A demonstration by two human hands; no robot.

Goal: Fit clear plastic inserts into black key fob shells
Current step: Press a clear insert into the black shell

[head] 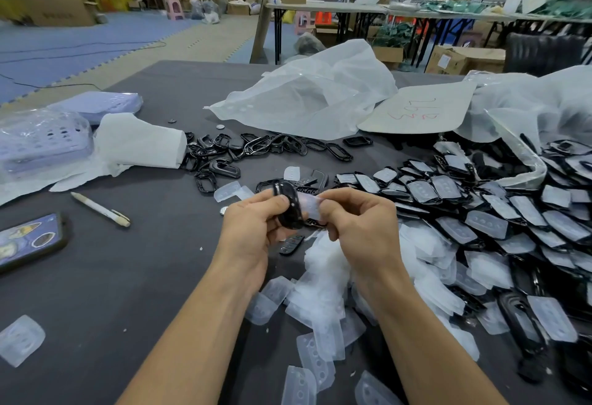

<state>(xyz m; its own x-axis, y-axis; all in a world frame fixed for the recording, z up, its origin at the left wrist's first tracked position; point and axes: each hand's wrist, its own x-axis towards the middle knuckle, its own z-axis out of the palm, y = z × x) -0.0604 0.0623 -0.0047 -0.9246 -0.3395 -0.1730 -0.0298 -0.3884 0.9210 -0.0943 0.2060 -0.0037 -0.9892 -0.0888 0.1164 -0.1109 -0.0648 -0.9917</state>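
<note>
My left hand [253, 225] grips a black key fob shell [290, 206] held on edge above the table. My right hand [358, 222] pinches a clear plastic insert [310, 207] against the shell's right side. Loose clear inserts [320, 302] lie heaped under my wrists. Empty black shells [221, 154] are scattered behind my hands. A large pile of shells with inserts in them [480, 212] fills the right side.
A dark table [128, 276] carries a pen [101, 209], a phone [30, 241] at the left edge, a white paper roll [141, 140], lilac trays [41, 138] and crumpled plastic bags [314, 90]. A single insert [20, 339] lies at the front left.
</note>
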